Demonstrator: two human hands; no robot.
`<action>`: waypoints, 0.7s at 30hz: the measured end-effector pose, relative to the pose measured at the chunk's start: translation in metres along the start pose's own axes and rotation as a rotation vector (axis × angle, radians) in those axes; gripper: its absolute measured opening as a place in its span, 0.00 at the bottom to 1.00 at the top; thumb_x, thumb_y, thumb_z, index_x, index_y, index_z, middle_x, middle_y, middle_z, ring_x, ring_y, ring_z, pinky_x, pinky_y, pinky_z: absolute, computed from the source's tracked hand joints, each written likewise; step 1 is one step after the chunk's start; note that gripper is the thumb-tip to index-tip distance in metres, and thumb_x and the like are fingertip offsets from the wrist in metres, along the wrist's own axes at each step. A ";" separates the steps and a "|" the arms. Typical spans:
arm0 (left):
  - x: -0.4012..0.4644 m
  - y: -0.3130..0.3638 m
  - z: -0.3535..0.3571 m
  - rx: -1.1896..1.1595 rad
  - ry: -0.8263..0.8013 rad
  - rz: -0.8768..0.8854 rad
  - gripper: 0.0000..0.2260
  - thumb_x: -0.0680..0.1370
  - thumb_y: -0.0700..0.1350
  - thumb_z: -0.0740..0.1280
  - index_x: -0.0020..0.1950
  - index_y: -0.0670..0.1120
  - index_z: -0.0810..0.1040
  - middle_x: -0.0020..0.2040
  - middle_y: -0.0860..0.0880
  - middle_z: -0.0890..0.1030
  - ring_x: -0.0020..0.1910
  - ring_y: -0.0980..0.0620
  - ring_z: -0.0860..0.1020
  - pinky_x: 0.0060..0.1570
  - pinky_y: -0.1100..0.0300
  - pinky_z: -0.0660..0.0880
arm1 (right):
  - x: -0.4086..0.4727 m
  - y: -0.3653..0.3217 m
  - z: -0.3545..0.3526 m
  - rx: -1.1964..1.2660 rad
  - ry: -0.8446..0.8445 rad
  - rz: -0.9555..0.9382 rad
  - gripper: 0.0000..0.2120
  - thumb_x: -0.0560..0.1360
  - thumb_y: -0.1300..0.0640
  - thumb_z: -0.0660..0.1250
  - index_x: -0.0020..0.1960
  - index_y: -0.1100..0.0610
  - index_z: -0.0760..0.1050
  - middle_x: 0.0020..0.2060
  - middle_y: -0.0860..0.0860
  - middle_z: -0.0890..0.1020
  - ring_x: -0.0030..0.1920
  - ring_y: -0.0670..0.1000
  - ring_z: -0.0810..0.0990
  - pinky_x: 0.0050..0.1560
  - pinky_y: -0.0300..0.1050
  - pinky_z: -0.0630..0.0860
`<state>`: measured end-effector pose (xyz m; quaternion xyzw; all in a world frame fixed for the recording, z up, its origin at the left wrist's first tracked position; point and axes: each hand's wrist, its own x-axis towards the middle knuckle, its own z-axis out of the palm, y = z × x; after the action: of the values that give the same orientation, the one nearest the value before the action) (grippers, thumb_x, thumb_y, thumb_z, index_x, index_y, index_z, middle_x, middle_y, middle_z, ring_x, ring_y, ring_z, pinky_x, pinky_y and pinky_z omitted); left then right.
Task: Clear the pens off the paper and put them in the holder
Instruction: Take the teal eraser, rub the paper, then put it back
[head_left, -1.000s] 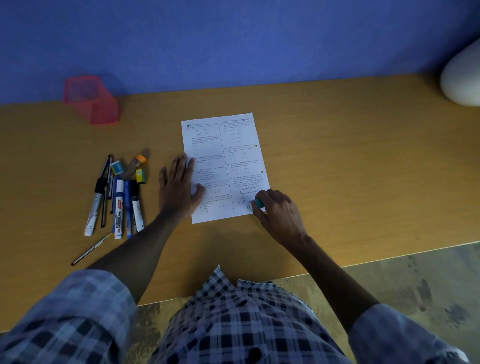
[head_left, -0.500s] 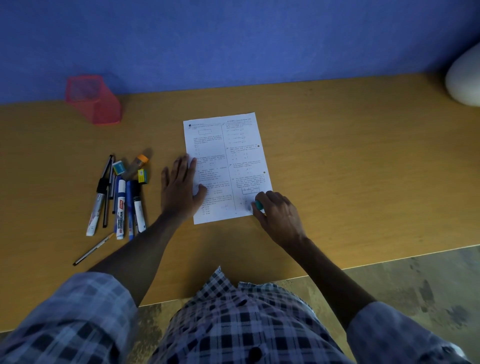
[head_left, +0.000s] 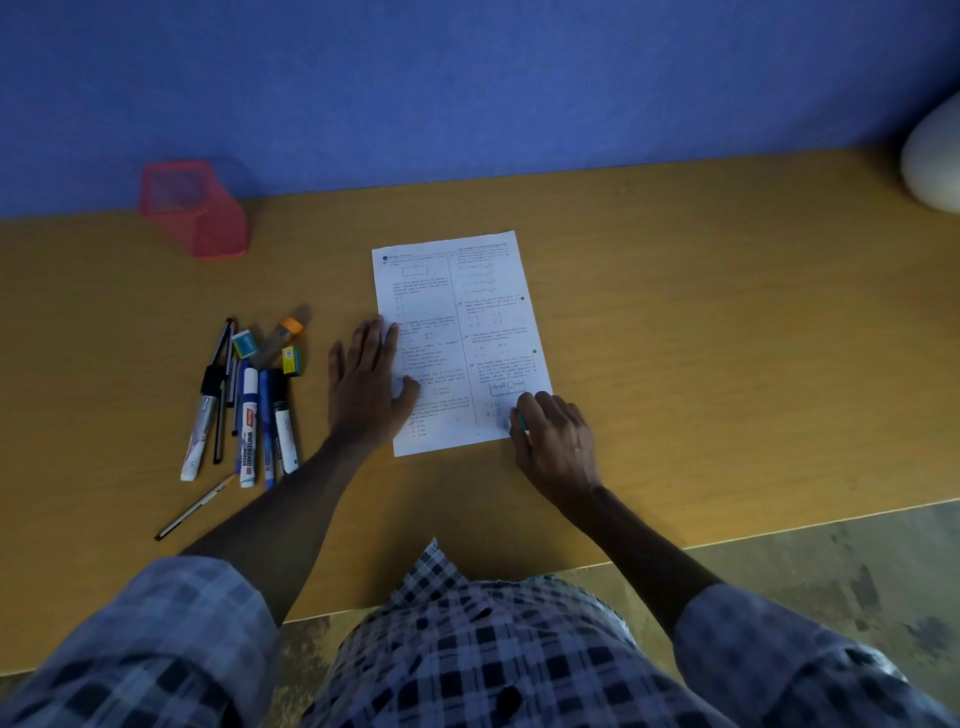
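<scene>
A printed sheet of paper lies mid-desk. My left hand rests flat, fingers spread, on the sheet's left edge. My right hand is closed on a small teal object at the sheet's lower right corner; most of that object is hidden by my fingers. A cluster of markers and pens lies on the desk left of the paper, with a whiteboard marker among them. A thin pen lies apart, nearer the front. The pink mesh holder stands at the back left, by the wall.
Small erasers, one teal and one yellow, and an orange-capped tube sit at the top of the cluster. A white rounded object is at the far right. The desk's front edge runs close to my body.
My right hand has shifted slightly along the sheet's lower right corner, still closed on the teal object. My left hand stays flat on the paper.
</scene>
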<state>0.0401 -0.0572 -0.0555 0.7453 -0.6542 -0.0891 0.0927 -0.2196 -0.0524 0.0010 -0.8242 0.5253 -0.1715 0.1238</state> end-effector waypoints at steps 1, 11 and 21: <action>0.000 0.000 0.000 -0.002 -0.002 -0.002 0.33 0.77 0.59 0.53 0.80 0.48 0.52 0.81 0.47 0.53 0.80 0.47 0.50 0.77 0.41 0.48 | -0.001 0.000 0.000 -0.011 0.007 0.009 0.06 0.78 0.60 0.62 0.43 0.59 0.73 0.34 0.54 0.76 0.32 0.53 0.72 0.33 0.47 0.71; 0.000 0.000 0.002 -0.006 0.004 -0.002 0.33 0.77 0.59 0.53 0.80 0.48 0.52 0.81 0.47 0.54 0.80 0.47 0.50 0.77 0.41 0.48 | -0.004 0.000 0.001 -0.086 0.080 -0.002 0.05 0.74 0.60 0.66 0.40 0.58 0.73 0.31 0.52 0.75 0.28 0.53 0.71 0.35 0.46 0.64; 0.000 -0.001 0.002 -0.006 0.000 -0.002 0.33 0.78 0.60 0.53 0.80 0.49 0.51 0.81 0.48 0.52 0.80 0.48 0.49 0.77 0.43 0.46 | 0.000 0.000 0.002 -0.091 0.038 -0.004 0.03 0.71 0.61 0.67 0.40 0.57 0.73 0.32 0.51 0.76 0.29 0.52 0.73 0.36 0.45 0.65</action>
<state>0.0407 -0.0568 -0.0579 0.7458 -0.6530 -0.0911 0.0950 -0.2189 -0.0520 -0.0011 -0.8266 0.5332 -0.1631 0.0759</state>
